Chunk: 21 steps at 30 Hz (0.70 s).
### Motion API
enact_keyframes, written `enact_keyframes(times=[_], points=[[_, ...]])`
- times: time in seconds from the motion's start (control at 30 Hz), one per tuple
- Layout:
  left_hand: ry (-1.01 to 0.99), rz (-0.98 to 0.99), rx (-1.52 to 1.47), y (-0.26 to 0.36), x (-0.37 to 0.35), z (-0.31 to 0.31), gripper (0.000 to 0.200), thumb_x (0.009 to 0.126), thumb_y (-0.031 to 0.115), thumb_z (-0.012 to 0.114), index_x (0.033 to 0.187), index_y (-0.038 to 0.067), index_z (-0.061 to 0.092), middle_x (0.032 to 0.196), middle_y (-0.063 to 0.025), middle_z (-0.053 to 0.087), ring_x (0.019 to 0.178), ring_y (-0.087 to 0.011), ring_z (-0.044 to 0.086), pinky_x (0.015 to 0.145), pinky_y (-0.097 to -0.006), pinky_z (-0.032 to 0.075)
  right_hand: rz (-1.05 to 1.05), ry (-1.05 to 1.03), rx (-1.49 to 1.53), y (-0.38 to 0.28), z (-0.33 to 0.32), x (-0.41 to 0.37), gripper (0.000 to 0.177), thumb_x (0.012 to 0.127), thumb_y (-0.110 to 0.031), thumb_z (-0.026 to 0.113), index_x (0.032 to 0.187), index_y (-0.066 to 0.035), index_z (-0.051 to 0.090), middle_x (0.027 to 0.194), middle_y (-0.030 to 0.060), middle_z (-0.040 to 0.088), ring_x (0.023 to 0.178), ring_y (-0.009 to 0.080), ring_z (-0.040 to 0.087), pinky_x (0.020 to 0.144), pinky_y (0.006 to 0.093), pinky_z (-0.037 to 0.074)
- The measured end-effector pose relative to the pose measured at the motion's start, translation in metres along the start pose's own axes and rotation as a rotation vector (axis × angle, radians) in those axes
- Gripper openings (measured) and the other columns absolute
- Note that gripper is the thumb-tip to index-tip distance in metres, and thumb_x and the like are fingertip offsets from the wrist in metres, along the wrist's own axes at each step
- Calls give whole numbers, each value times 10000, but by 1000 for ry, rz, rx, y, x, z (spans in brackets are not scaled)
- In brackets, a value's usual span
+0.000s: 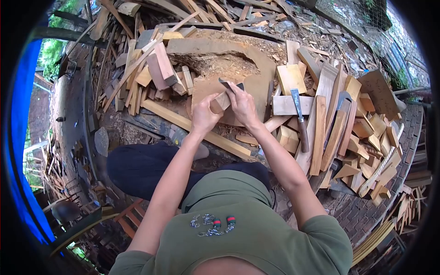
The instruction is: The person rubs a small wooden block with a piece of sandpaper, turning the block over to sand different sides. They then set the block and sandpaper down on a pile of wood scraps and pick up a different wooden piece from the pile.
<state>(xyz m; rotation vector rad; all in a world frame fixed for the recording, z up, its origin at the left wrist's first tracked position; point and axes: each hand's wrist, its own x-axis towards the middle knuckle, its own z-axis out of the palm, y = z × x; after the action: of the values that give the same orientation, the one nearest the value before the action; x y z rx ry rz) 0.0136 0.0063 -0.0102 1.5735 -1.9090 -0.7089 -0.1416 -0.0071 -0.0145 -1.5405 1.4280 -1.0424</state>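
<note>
Wood block (221,101) in left hand (204,117)

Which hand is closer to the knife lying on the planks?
Right. The right hand sits left of the knife; the left hand is farther left, gripping a wood block.

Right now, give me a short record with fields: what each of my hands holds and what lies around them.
left hand: grips small wood block
right hand: holds dark tool at the block's top
behind the hands: worn stump
to the right: knife with wooden handle, lying on planks
around: piles of wood offcuts
</note>
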Motion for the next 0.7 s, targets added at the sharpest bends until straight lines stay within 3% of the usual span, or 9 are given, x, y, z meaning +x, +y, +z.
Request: enact_keyframes(times=[0.07,0.13,0.17,0.27,0.33,0.4,0.47,0.6,0.7], points=[[-44,-4,16,4,6,2,428,697,85,745,1111,25,650,982,-215,686,927,-362,675,775,-395,541,-126,-60,64,-9,0,-10,311,916,-71,542,1220,-57,608,1208,187,625,1086,380,609,887,421,528],[-155,-298,30,9,0,-6,434,695,95,754,1112,28,654,1013,-212,683,940,-345,679,800,-385,539,-396,33,39,-9,8,-25,323,910,-56,535,1227,-57,598,1197,190,628,1083,389,608,876,419,530],[-138,-333,-54,13,-1,-6,449,695,101,761,1126,30,655,1027,-213,681,955,-341,676,818,-376,536,-292,41,24,-1,11,-28,340,916,-58,534,1250,-83,593,1202,183,628,1076,368,618,879,414,529],[32,8,1,-8,-3,6,474,698,103,756,1154,29,651,955,-205,704,891,-310,706,760,-355,550,-109,53,-8,13,5,-4,350,920,-60,532,1263,-101,590,1206,174,628,1065,350,626,876,411,529],[-23,-28,2,-2,-1,2,475,693,74,745,1155,30,649,996,-208,693,935,-326,687,801,-370,540,29,-103,-19,-8,-9,-3,354,916,-61,537,1263,-106,590,1205,171,630,1072,351,623,885,410,525],[-73,-92,-2,3,6,3,478,687,44,733,1157,30,648,1037,-210,682,980,-342,668,841,-385,531,-398,43,-84,-2,6,-23,368,897,-43,545,1254,-119,593,1196,166,629,1042,368,625,880,421,512],[-137,-245,30,4,-3,-2,484,683,22,715,1162,28,644,1066,-207,676,996,-344,662,850,-389,527,-356,29,-3,3,4,-24,368,897,-34,539,1251,-118,595,1184,168,633,1016,385,626,853,431,518],[-11,71,-5,1,1,4,461,683,18,710,1139,17,639,1071,-225,660,986,-379,646,834,-408,525,-67,1,-122,31,-1,1,344,916,-66,527,1251,-110,593,1163,175,643,967,388,638,820,435,531],[-123,-142,4,11,5,-3,418,689,32,714,1101,11,644,1062,-232,656,981,-390,639,829,-413,525,-416,42,-84,-2,5,-20,332,918,-86,551,1247,-76,594,1197,194,627,1065,366,621,876,425,522]])
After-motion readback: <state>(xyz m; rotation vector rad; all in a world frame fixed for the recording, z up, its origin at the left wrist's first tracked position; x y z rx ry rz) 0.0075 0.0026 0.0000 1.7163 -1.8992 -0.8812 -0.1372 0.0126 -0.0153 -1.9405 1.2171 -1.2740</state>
